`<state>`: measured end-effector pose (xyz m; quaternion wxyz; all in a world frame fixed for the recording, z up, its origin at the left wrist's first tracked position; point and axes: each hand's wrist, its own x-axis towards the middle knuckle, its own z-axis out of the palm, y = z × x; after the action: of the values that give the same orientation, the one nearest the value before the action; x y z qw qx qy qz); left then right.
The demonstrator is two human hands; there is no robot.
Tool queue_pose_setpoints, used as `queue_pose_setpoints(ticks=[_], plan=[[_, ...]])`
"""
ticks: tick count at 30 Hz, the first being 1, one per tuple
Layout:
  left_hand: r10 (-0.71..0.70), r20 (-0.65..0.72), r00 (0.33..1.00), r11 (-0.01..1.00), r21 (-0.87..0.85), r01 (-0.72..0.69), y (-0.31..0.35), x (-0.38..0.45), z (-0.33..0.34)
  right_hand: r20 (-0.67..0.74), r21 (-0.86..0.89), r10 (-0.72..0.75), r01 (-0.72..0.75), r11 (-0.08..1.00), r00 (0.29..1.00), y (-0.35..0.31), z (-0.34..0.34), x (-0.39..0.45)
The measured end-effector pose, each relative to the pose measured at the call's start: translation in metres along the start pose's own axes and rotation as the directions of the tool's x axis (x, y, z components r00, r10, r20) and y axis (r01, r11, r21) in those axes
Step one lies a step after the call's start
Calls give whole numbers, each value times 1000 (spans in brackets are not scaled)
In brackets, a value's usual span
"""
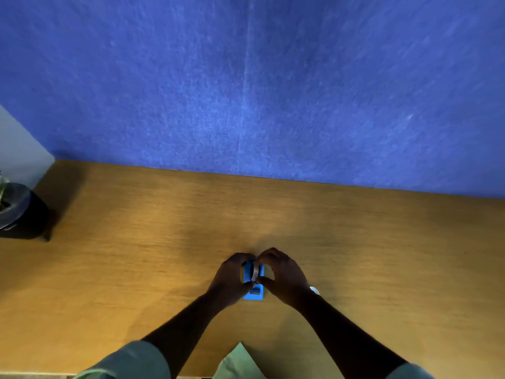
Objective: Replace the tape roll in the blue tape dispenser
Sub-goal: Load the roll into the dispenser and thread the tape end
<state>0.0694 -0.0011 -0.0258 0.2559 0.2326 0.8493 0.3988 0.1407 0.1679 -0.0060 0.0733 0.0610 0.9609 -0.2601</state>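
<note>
A small blue tape dispenser [254,292] stands on the wooden table [136,242], its cutter end toward me. A tape roll [255,272] sits upright in its cradle. My left hand [231,280] wraps the dispenser's left side. My right hand [284,277] pinches the roll, index finger on its far edge and thumb on its near edge. A small white object [314,290] peeks out from behind my right wrist; I cannot tell what it is.
A blue felt partition [273,91] rises along the table's far edge. A dark pot with a plant [19,212] stands at the far left. The green hem of my shirt [237,362] shows at the bottom.
</note>
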Motion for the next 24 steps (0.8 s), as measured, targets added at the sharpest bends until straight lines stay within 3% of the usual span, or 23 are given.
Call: queue_pose_setpoints(ticks=[6, 24], plan=[[23, -28, 999, 999, 46, -22, 2, -1, 1, 18, -68, -20, 22, 997, 1000, -7, -2, 3], [9, -64, 998, 995, 96, -3, 6, -3, 3, 12, -42, 2, -1, 999, 1000, -10, -14, 20]])
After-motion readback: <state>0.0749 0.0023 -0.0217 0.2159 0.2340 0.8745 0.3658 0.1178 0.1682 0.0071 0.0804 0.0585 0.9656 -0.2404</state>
